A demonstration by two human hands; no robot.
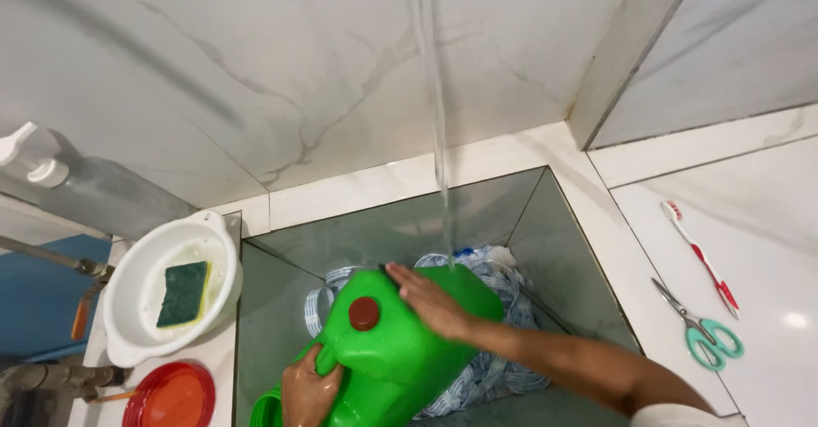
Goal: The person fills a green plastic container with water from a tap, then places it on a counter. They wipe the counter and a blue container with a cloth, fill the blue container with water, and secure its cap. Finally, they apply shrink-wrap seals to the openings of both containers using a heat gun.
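The sink (545, 222) is sitting all around the hands, a deep grey basin with a blue and white cloth (503, 367) lying at its bottom, beneath the hands. Between the 2 hands a green jug (409, 350) with a red cap (364, 313) is resting tilted over the cloth, while a thin stream of water (439, 137) is falling onto its upper edge, just beyond the right fingertips.

The left hand (308, 391) is curling closed around the jug's handle. The right hand (430, 301) is lying flat and spread on the top face, pressing, not gripping.

The jug is looking like stiff plastic, wet and so probably slippery; the handle is giving the surest hold, with the flat side for steadying.

Left of the left hand, a white bowl (136, 342) is holding a green sponge (184, 293), and a red lid (170, 397) is lying nearer. Far right of the right hand, scissors (703, 329) and a toothbrush (703, 261) are lying on the table (767, 367).
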